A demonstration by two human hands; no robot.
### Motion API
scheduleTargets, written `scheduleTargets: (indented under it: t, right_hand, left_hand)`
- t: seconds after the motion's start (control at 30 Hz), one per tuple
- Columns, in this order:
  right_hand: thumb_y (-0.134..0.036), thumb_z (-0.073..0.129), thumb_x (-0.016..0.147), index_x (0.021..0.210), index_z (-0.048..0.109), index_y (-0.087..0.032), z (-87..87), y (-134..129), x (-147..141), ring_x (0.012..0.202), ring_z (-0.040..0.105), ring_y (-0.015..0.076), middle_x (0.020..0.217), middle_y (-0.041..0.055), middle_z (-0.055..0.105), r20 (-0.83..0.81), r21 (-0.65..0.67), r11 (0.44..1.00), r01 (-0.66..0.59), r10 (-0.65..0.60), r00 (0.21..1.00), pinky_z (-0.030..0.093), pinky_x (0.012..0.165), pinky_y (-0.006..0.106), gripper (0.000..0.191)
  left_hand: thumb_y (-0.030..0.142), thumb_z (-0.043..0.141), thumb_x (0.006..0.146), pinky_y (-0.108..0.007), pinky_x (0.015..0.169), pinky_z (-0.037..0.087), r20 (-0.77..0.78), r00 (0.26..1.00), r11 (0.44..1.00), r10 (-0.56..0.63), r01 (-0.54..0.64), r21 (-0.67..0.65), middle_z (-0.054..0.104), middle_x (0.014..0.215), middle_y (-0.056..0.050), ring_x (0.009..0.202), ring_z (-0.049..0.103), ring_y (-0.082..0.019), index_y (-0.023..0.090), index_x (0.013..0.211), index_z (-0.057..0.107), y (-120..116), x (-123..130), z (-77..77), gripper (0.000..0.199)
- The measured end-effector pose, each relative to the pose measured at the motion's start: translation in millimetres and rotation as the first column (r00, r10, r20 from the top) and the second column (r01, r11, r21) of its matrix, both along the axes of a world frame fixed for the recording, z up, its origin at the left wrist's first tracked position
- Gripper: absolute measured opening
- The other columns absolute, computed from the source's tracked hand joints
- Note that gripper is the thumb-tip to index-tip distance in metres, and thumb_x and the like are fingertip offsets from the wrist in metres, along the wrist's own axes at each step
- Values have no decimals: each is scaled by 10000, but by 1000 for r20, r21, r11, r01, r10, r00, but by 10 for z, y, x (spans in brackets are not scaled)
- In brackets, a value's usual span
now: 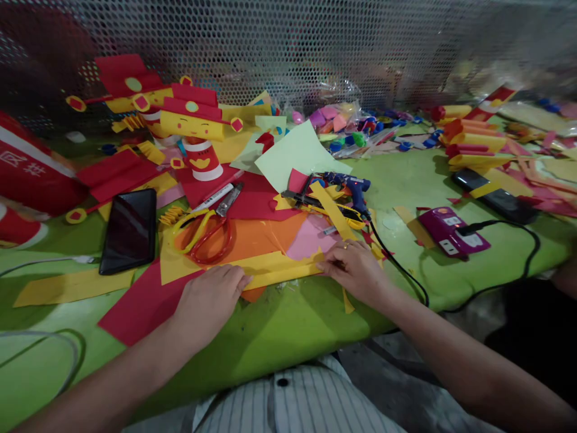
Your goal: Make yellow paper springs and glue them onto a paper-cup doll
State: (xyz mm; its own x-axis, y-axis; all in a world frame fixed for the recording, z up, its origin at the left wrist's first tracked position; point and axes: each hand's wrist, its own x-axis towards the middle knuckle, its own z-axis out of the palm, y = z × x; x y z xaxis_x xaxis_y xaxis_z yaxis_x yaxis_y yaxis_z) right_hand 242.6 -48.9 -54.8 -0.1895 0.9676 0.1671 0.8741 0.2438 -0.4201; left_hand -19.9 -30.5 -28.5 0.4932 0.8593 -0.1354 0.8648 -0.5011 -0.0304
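Striped shirt (288,400) right up against the desk's (256,343) near edge, folded yellow paper strip (282,276) lying just in from that edge. Right hand (358,270) has its right end pinched between thumb and fingers; left hand's (210,297) fingers are curled on the other end, can't tell if pinching or just pressing. Scissors (229,201) and a blue glue gun (356,187) sit just past, then paper-hatted figures (193,122) near the far left corner.
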Motion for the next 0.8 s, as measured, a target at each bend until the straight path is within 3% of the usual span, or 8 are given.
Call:
scheduleTargets:
  t: [0.47, 0.8]
  right_hand:
    - [-342, 649, 732, 538, 557, -184, 46, 47, -35, 590, 522, 151, 550, 1, 565, 38, -60, 995, 75, -72, 997, 324, 613, 288, 267]
    - [-392, 606, 770, 560, 573, -187, 41, 34, -40, 606, 521, 159, 561, 9, 564, 101, -41, 997, 58, -54, 993, 316, 613, 298, 295]
  left_hand:
    - [259, 411, 891, -277, 530, 352, 3, 999, 998, -46, 46, 41, 634, 659, -28, 642, 584, -182, 170, 717, 604, -37, -15, 11, 274]
    - [259, 412, 901, -279, 509, 365, -18, 989, 971, -143, 144, 192, 607, 616, -16, 611, 579, -177, 175, 698, 577, -69, -47, -40, 274]
